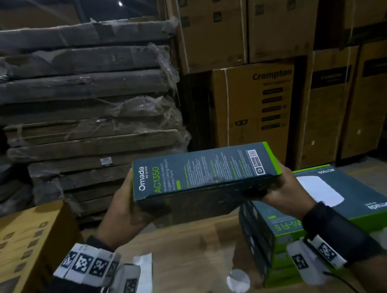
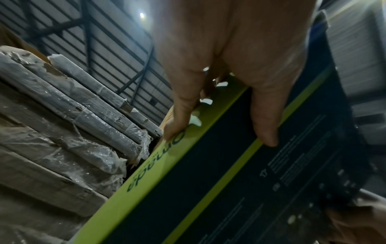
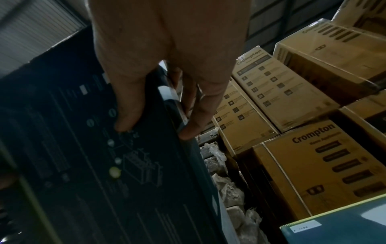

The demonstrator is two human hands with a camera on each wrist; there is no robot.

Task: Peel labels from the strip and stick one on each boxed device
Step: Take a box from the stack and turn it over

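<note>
I hold a dark teal and green Omada device box (image 1: pixel 202 171) up in the air with both hands, one narrow side facing me. My left hand (image 1: pixel 125 209) grips its left end, fingers curled over the green edge (image 2: pixel 219 105). My right hand (image 1: pixel 281 184) grips the right end, thumb on the dark printed face (image 3: pixel 129 115). A stack of the same boxes (image 1: pixel 327 205) lies at the right on the cardboard surface. A white label strip (image 1: pixel 142 279) and a round white label piece (image 1: pixel 238 281) lie on that surface below my hands.
Brown cartons serve as the work surface (image 1: pixel 195 254). A yellow-brown carton (image 1: pixel 18 250) stands at the left. Wrapped flat cardboard stacks (image 1: pixel 85 98) rise behind, and tall Crompton cartons (image 1: pixel 274 103) stand at the back right.
</note>
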